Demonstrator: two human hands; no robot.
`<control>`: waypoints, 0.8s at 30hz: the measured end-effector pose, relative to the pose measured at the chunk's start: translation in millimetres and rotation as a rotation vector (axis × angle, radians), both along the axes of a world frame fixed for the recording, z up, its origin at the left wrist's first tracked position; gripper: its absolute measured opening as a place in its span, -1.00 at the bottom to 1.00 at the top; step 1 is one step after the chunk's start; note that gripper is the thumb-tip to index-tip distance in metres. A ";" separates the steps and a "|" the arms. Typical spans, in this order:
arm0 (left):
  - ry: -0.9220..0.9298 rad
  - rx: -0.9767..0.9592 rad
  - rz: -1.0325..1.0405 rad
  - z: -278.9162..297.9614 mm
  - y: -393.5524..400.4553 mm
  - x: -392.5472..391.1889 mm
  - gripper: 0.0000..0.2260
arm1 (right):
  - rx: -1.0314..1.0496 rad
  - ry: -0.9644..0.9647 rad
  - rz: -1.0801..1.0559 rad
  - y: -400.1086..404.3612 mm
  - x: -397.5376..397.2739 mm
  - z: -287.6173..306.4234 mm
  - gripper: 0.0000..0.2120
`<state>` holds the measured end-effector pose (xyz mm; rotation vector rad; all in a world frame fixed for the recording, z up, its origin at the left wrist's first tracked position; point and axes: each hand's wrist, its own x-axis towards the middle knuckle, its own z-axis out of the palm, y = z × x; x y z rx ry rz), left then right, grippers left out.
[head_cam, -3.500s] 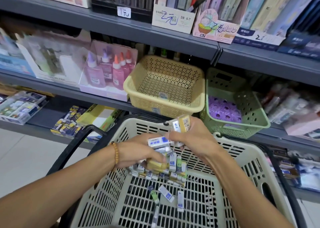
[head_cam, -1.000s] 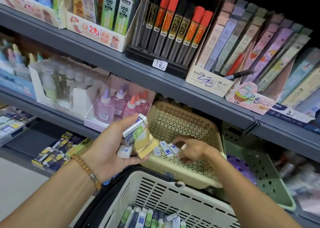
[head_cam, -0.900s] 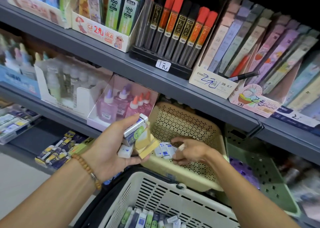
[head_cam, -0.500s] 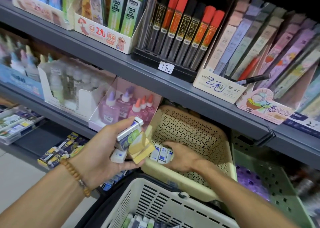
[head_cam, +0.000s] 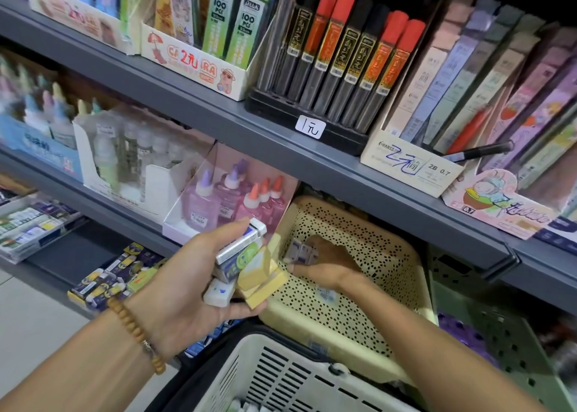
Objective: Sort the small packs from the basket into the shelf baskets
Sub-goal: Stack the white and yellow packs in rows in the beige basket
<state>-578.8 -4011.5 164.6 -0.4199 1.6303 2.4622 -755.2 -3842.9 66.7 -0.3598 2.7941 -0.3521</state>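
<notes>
My left hand (head_cam: pixel 184 289), a bead bracelet on its wrist, grips a bundle of small packs (head_cam: pixel 246 264) in white, blue, green and yellow, just left of the cream perforated shelf basket (head_cam: pixel 374 255). My right hand (head_cam: pixel 334 264) reaches into that basket's left end. Its fingers and thumb hold a few white-and-blue packs (head_cam: pixel 299 250) close to the basket wall. The white shopping basket (head_cam: pixel 281 377) is below at the frame's bottom edge, with a few packs just showing inside it.
A green shelf basket (head_cam: pixel 505 343) holding purple items stands to the right of the cream one. Pink glue bottles (head_cam: pixel 231 199) stand to its left. The grey shelf (head_cam: pixel 281 143) above carries lead tubes and pencil boxes. The floor lies at lower left.
My right hand has gone from the shopping basket into the cream shelf basket with white-and-blue packs and moved them to its left end. My left hand has lifted its bundle and holds it steady.
</notes>
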 end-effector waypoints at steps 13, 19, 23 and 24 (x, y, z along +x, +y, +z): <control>-0.133 0.186 0.084 -13.9 -1.7 -4.9 -0.74 | -0.204 -0.016 -0.080 12.5 -4.7 3.3 -0.61; -0.105 0.258 0.079 -26.0 -8.1 -5.8 -0.78 | -0.546 -0.211 -0.240 17.4 15.6 10.4 -0.78; -0.070 0.270 0.101 -27.5 -7.2 -5.6 -0.78 | -0.385 -0.175 -0.122 12.7 25.0 7.2 -0.96; -0.066 0.266 0.105 -28.0 -7.6 -6.0 -0.79 | -0.274 -0.082 -0.064 13.2 24.6 8.0 -0.92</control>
